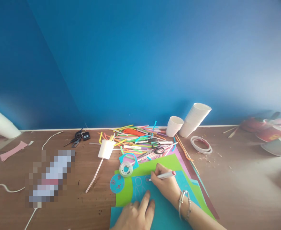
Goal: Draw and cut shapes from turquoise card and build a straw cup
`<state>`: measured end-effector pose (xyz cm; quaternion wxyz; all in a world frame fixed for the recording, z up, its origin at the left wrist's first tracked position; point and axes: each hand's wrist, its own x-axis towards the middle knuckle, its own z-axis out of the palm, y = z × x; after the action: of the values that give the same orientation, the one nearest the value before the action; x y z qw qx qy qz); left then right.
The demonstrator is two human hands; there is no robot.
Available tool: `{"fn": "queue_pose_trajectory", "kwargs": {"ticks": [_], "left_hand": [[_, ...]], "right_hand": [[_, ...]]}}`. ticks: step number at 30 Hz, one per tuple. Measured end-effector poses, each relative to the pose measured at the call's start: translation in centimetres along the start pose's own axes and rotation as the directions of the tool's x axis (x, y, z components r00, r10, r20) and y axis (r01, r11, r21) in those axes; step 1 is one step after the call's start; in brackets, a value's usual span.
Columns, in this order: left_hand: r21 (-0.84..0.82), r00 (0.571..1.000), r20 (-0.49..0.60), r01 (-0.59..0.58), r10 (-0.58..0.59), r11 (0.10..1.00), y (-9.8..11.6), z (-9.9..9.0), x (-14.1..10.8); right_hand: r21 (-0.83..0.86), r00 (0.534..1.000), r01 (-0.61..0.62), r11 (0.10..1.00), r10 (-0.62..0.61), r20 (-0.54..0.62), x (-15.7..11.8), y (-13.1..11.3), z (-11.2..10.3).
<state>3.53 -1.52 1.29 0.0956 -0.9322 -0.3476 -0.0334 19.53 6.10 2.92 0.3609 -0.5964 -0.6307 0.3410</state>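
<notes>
Your left hand (134,215) lies flat, fingers spread, pressing the blue sheet (164,207) down near the bottom edge; nothing is gripped, and the wrist is cut off by the frame. Your right hand (165,185) has its grip closed narrow around a white pen (163,175) with a red cap end, the tip touching the blue sheet just beside faint line drawings. The pen's tip itself is too small to make out. Bracelets (184,204) sit on your right wrist; the forearm runs out of frame at the bottom right.

The blue sheet lies on a green sheet (154,163), which tops a stack of other colored sheets on the wooden surface (238,185). A small blue disc (117,183) with red marks lies at the green sheet's left edge, a tape roll (126,169) just behind it.

Farther back: an upturned paper cup (106,149) with a straw, black scissors (158,148) on a heap of colored straws (135,137), keys (79,136) to the left, a single cup (174,126) and a leaning cup stack (195,118) near the wall, and tape rings (201,144) beside them.

A patch at left (50,177) is pixelated. The bowls at far right (271,135) are blurred.
</notes>
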Motion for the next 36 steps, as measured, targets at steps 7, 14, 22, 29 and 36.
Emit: {"fn": "queue_pose_trajectory", "kwargs": {"ticks": [7, 14, 22, 29, 36], "left_hand": [[0.009, 1.000, 0.002, -0.011, 0.011, 1.000, -0.1, -0.2, 0.0], [0.063, 1.000, -0.012, 0.029, -0.028, 0.998, 0.2, -0.1, -0.1], [0.051, 0.989, -0.094, 0.123, -0.118, 0.991, 0.8, 0.2, -0.2], [0.017, 0.960, -0.124, 0.254, -0.250, 0.967, 1.4, 0.9, -0.4], [0.018, 0.965, -0.106, 0.243, -0.240, 0.970, 1.4, 1.1, -0.5]], "right_hand": [[0.022, 1.000, -0.015, 1.000, 0.014, 0.023, -0.1, 0.2, 0.2], [0.304, 0.993, -0.114, 0.946, 0.113, 0.021, 0.6, -0.2, -0.9], [0.302, 0.986, -0.082, 0.950, 0.033, 0.164, 1.3, -1.6, 0.3], [0.202, 0.989, -0.008, 0.979, -0.023, 0.148, 1.1, -0.4, 1.9], [0.056, 0.990, 0.018, 0.998, -0.026, 0.142, 0.9, -0.7, 1.9]]}}
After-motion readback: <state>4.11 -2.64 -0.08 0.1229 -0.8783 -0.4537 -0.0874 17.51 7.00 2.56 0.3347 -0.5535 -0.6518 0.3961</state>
